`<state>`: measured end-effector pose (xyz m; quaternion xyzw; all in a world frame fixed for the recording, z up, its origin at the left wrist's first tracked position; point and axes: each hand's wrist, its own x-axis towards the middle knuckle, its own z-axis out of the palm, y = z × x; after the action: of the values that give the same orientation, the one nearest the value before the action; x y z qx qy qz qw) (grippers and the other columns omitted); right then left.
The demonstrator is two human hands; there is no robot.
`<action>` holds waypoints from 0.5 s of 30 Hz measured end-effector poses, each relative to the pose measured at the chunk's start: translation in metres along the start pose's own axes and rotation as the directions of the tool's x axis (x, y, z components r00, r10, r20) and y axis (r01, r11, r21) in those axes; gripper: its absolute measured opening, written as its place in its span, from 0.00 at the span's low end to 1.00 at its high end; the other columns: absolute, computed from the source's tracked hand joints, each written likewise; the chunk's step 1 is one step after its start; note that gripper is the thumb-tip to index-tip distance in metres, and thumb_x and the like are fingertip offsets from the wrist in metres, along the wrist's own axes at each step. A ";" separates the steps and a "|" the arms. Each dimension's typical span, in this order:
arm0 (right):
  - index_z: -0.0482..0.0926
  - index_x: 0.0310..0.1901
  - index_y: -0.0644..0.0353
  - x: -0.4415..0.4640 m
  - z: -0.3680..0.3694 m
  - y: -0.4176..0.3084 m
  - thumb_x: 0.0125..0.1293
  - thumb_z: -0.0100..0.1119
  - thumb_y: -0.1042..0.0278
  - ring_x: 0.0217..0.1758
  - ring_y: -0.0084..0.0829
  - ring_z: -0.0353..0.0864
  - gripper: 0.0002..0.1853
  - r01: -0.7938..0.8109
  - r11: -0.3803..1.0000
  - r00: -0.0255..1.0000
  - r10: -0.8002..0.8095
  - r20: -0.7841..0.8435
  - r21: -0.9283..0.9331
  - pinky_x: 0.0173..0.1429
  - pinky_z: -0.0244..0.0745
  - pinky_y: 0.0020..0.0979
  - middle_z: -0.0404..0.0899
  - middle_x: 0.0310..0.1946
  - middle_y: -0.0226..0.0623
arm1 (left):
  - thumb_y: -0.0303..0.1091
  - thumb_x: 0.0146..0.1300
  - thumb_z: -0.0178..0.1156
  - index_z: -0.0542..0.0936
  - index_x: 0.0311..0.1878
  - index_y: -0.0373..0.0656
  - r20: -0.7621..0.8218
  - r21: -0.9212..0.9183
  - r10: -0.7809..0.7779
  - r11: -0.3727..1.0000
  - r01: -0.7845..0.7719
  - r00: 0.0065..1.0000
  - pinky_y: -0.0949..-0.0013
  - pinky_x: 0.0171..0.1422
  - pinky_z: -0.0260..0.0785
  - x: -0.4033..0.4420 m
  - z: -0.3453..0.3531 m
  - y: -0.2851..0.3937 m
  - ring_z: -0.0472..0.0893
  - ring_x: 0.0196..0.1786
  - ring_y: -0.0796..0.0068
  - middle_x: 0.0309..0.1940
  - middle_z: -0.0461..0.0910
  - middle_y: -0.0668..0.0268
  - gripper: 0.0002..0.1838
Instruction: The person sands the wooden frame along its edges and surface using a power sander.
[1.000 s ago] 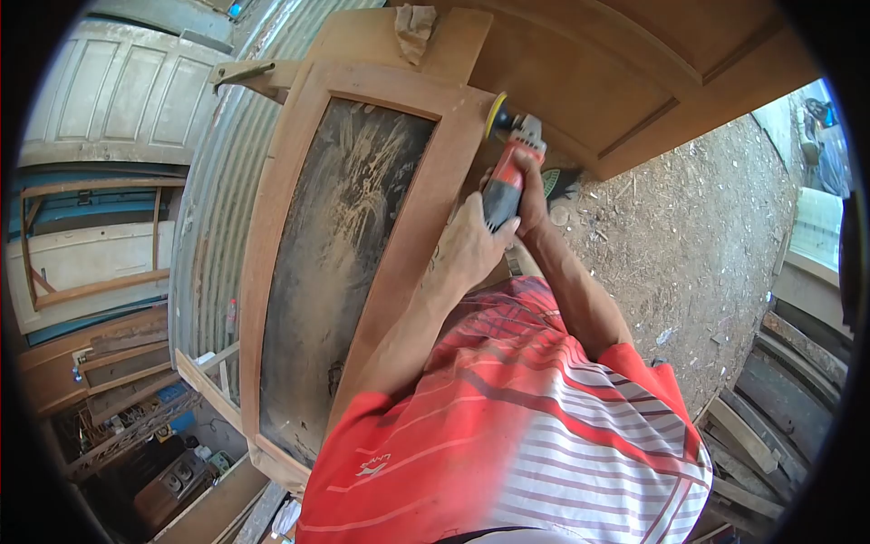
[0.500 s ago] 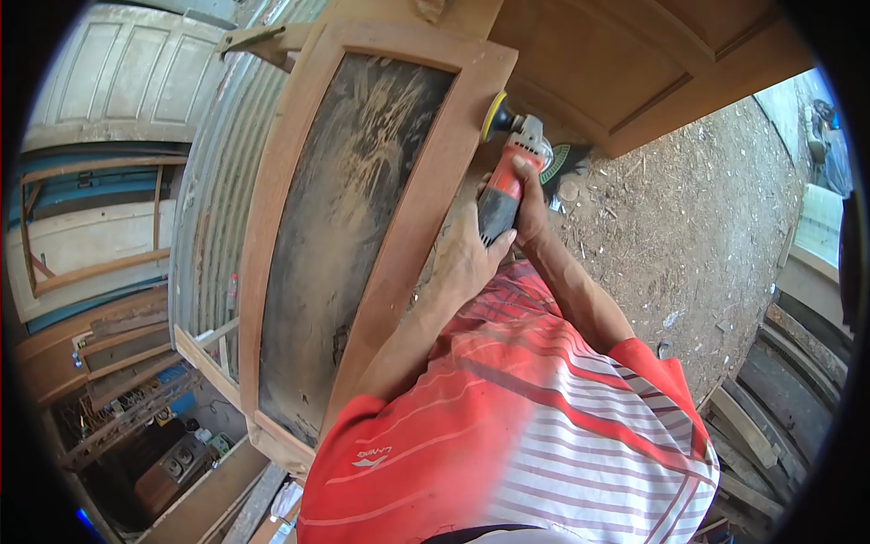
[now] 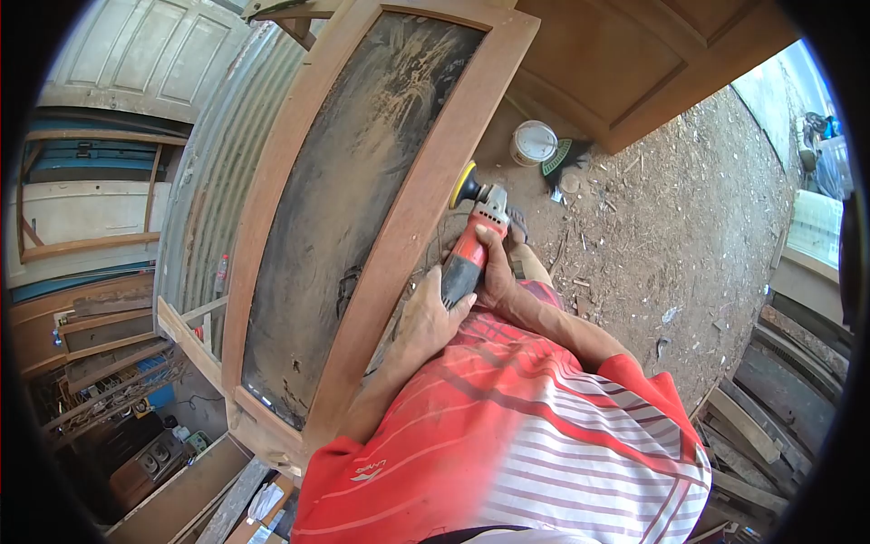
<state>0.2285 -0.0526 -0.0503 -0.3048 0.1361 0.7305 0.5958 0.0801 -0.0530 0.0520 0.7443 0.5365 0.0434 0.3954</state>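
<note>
A red and black power sander [image 3: 473,247] with a round yellow-edged pad [image 3: 463,185] is held in both hands. My left hand [image 3: 428,313] is wrapped round its black rear end. My right hand [image 3: 494,270] grips the red body, thumb on top. The pad stands on edge against the outer side of the wooden frame [image 3: 396,238], on its right long side. Inside that frame lies a dark panel [image 3: 340,195] streaked with pale dust.
A brown panelled door [image 3: 616,68] leans over the upper right. On the littered ground [image 3: 652,236] stand a white bucket [image 3: 534,143] and a green-and-black brush [image 3: 560,159]. Corrugated sheet [image 3: 213,172] lies left; planks [image 3: 770,408] are stacked at lower right.
Both hands and the sander have moved down and left along the frame's edge, towards the body. The view has shifted, and the white bucket has come into sight.
</note>
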 end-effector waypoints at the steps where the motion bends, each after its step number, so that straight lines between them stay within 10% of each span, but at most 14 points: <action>1: 0.75 0.53 0.58 -0.005 0.005 0.001 0.69 0.65 0.43 0.40 0.41 0.87 0.26 -0.018 1.000 1.000 0.018 0.005 0.009 0.49 0.86 0.44 0.84 0.38 0.43 | 0.51 0.68 0.70 0.64 0.72 0.24 -0.020 -0.005 0.025 1.000 -0.025 0.999 0.44 0.65 0.73 -0.002 0.003 -0.005 0.79 0.63 0.31 0.59 0.78 0.30 0.44; 15: 0.77 0.46 0.63 0.082 0.039 -0.167 0.65 0.65 0.39 0.37 0.41 0.89 0.29 0.256 0.955 0.967 -0.254 0.028 -0.152 0.49 0.88 0.40 0.84 0.34 0.44 | 0.51 0.69 0.69 0.71 0.62 0.28 -0.072 -0.084 0.176 0.980 -0.182 0.982 0.42 0.61 0.74 0.161 0.001 0.088 0.80 0.57 0.30 0.53 0.80 0.34 0.35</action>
<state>0.3682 0.0760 -0.0419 -0.3619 0.0364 0.6571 0.6603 0.2152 0.0703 0.0492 0.7692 0.4774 0.1270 0.4054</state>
